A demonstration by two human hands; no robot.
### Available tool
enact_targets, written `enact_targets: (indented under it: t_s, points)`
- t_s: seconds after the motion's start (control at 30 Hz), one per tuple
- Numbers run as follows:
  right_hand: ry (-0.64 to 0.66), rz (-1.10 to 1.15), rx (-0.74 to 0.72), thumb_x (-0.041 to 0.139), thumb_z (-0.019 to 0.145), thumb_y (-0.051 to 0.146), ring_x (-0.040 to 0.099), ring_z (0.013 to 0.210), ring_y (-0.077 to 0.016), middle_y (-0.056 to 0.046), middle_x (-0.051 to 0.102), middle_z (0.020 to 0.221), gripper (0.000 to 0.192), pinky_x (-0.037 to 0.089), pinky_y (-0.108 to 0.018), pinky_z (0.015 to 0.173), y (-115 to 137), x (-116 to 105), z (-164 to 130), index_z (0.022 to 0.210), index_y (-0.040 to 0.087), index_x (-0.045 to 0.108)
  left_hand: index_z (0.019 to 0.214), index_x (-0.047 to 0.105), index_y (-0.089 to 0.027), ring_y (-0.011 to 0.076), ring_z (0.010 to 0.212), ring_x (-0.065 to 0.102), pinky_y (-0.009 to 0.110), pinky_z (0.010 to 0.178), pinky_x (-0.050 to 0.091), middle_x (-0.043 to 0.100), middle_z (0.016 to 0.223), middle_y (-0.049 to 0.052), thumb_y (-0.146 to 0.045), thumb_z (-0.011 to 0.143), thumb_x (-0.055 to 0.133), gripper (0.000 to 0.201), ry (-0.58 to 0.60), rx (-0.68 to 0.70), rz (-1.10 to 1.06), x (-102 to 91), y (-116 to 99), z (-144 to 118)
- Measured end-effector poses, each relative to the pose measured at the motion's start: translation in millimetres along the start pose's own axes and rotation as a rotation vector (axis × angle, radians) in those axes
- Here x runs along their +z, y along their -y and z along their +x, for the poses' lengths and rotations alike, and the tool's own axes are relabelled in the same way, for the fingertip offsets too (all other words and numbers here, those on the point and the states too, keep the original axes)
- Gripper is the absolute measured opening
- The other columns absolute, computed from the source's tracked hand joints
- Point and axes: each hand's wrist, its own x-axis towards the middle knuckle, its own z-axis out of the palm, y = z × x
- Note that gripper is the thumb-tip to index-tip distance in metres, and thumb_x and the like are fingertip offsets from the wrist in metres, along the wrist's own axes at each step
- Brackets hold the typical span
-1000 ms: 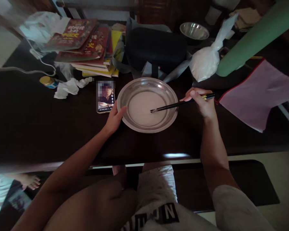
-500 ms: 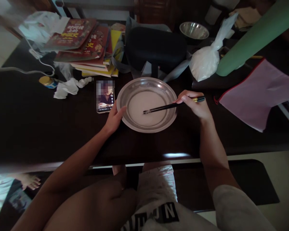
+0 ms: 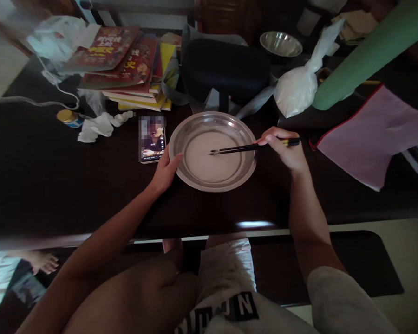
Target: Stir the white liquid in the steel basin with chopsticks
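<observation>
A round metal basin (image 3: 212, 185) stands on the dark table in front of me, with a pale, milky mixture (image 3: 209, 167) covering its bottom. My left hand (image 3: 166, 171) grips the basin's left rim, thumb over the edge and fingers on the outside. Black chopsticks (image 3: 238, 149) with gold-marked ends are pinched in my right hand (image 3: 282, 148) at the basin's right side. Their tips reach into the mixture near its middle. Just left of the basin lies a lit phone (image 3: 152, 139).
Books (image 3: 125, 60) are stacked at the back left, near crumpled tissue (image 3: 97, 127) and a small gold-lidded jar (image 3: 68, 118). A knotted bag of white powder (image 3: 296, 93), a green roll (image 3: 369, 55) and a pink pouch (image 3: 365, 139) are to the right. Another person's hand (image 3: 47, 262) shows lower left.
The chopstick tips have shifted slightly away from me and to the right within the basin. My right hand has moved a little to the right. My left hand keeps its grip.
</observation>
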Motion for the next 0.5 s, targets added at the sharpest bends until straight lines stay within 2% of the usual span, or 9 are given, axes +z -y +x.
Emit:
enact_targets:
  t_s: [0.1,0.17,0.27,0.33,0.43,0.5]
  points:
    - [-0.062,0.022,-0.001,0.067,0.087,0.057,0.073,0.073,-0.0206,-0.001,0.073,0.069,0.034,0.059,-0.042,0.076,-0.7,-2.6,-0.4,0.067,0.03,0.075,0.125,0.06,-0.022,0.029,0.111,0.065,0.049,0.102,0.053,0.069,0.118,0.011,-0.058,0.089,0.059,0.051,0.019,0.021,0.021,-1.0,0.2,-0.3]
    - [-0.018,0.035,0.01,0.066,0.088,0.057,0.072,0.072,-0.0203,0.0,0.073,0.069,0.035,0.059,-0.041,0.074,-0.5,-1.9,-0.7,0.066,0.03,0.075,0.126,0.06,-0.021,0.029,0.111,0.065,0.049,0.102,0.053,0.069,0.118,0.011,-0.058,0.09,0.059,0.051,0.026,0.029,0.03,-1.5,0.3,-0.4]
    - [0.055,0.01,0.016,0.066,0.088,0.057,0.074,0.081,-0.0198,0.0,0.075,0.077,0.032,0.059,-0.039,0.079,0.0,0.6,-0.7,0.073,0.03,0.076,0.128,0.059,-0.022,0.029,0.113,0.064,0.048,0.103,0.052,0.068,0.12,0.01,-0.057,0.09,0.06,0.051,0.019,0.025,0.023,-1.4,0.6,-0.5]
    - [0.02,-0.007,0.01,0.067,0.088,0.056,0.075,0.083,-0.0199,0.0,0.075,0.078,0.031,0.058,-0.038,0.081,-0.3,0.0,-0.6,0.074,0.029,0.077,0.127,0.06,-0.022,0.029,0.112,0.065,0.048,0.103,0.053,0.069,0.12,0.01,-0.057,0.089,0.061,0.052,0.009,0.008,0.006,-0.9,0.9,-0.4]
    - [-0.066,0.023,0.0,0.067,0.089,0.053,0.074,0.074,-0.0193,0.0,0.073,0.07,0.032,0.057,-0.039,0.077,-1.3,-2.6,-0.8,0.069,0.029,0.076,0.123,0.061,-0.022,0.0293,0.109,0.065,0.05,0.102,0.053,0.069,0.118,0.01,-0.059,0.086,0.062,0.052,0.0,-0.01,-0.005,-0.2,1.2,-0.1]
    - [-0.041,0.056,0.01,0.066,0.089,0.053,0.073,0.071,-0.019,0.001,0.072,0.068,0.034,0.057,-0.039,0.075,-1.1,-2.6,-1.0,0.067,0.029,0.075,0.122,0.062,-0.022,0.0296,0.109,0.065,0.05,0.102,0.053,0.069,0.118,0.01,-0.059,0.086,0.062,0.052,-0.004,-0.005,0.002,0.0,0.7,0.1]
